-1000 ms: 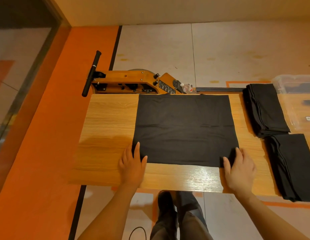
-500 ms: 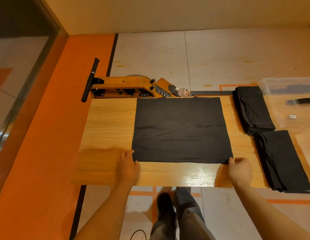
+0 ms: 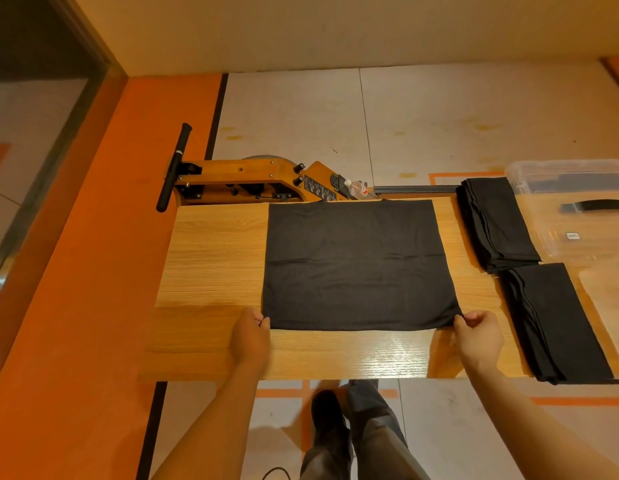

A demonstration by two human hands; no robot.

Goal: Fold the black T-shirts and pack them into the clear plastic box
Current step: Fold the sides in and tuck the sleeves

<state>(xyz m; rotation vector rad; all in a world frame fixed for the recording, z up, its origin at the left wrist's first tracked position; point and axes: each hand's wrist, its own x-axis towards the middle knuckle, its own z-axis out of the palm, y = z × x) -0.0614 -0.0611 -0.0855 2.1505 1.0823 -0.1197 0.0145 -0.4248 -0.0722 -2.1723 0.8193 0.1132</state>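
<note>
- This is looking like a gym or fitness room that is serving as a workspace.
- A wooden rowing machine with a black handle bar (image 3: 252,181) is sitting on the floor just behind the light wood-grain table (image 3: 211,258).
- Pale floor tiles with orange painted lines (image 3: 422,116) are running beside a wide orange floor strip (image 3: 104,271).
- A dark-framed glass panel (image 3: 27,140) is standing at the left.

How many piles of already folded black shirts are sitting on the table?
2. One folded pile lies at the table's far right, beside the clear plastic box; the other folded pile lies nearer the person, just below it. How many shirts each pile holds cannot be told.
</note>
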